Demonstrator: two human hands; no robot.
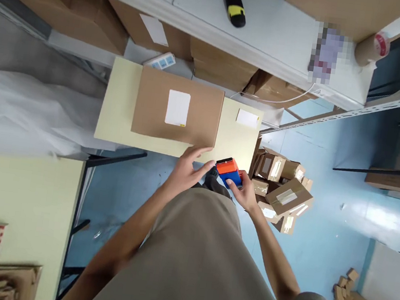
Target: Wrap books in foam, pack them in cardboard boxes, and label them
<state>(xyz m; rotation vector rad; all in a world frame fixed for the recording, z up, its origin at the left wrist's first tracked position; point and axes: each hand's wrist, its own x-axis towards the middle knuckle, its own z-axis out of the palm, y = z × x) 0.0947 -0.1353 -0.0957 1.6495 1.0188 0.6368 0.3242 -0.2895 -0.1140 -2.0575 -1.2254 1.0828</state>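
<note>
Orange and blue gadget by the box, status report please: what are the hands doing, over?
Right hand grips orange-and-blue device. Left hand open, fingers at near edge of cardboard box. Box flat on small table. Small parcels piled on floor, right.

A: Floor (322, 225) – pale blue, glossy, catching light glare at right.
B: Noted. Furniture?
A: Small cream table (117, 109) on dark metal legs, centre. Second cream tabletop (24, 196) at lower left. Long white workbench (274, 37) across the top, brown cartons (92, 13) stowed beneath.
B: Right side?
A: Grey metal shelving rail (394, 99), slanting. Heap of small taped cardboard boxes (283, 190) on the floor just beside the table; more small boxes (347, 292) at lower right.
B: Left?
A: White sheeting (17, 106), crumpled.
</note>
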